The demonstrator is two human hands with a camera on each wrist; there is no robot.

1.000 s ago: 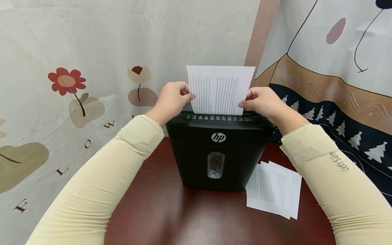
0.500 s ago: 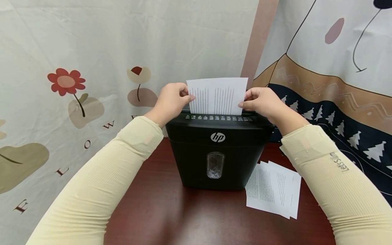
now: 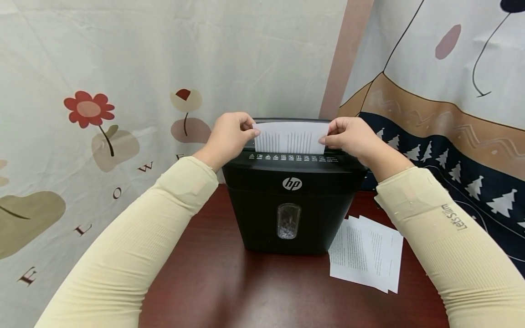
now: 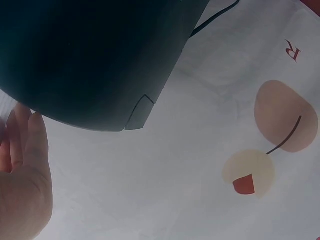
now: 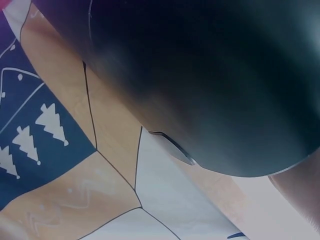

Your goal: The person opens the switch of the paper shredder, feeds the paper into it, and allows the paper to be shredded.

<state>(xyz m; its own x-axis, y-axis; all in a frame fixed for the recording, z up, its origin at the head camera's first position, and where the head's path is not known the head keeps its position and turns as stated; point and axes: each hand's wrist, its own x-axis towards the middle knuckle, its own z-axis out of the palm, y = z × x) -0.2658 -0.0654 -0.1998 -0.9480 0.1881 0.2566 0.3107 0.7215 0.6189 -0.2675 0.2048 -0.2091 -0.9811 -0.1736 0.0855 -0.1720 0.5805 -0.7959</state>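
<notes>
A printed sheet of paper (image 3: 290, 138) stands in the top slot of a black HP paper shredder (image 3: 262, 214) in the head view, with only its upper strip showing. My left hand (image 3: 230, 136) pinches the sheet's left edge, thumb in front. At the opposite edge, my right hand (image 3: 350, 134) holds the paper between thumb and fingers. The left wrist view has the left hand (image 4: 27, 175) beside the shredder's dark body (image 4: 95, 60). In the right wrist view the shredder (image 5: 215, 90) hides most of the right hand.
Several printed sheets (image 3: 365, 255) lie on the reddish-brown table (image 3: 262, 291), right of the shredder. Shreds show through the shredder's window (image 3: 289, 222). Behind hangs a patterned curtain (image 3: 135, 54). A cable (image 4: 215, 19) runs from the shredder in the left wrist view.
The sheet has sunk steadily into the shredder, its top edge dropping from well above the hands to about their height. Both hands have stayed almost in place.
</notes>
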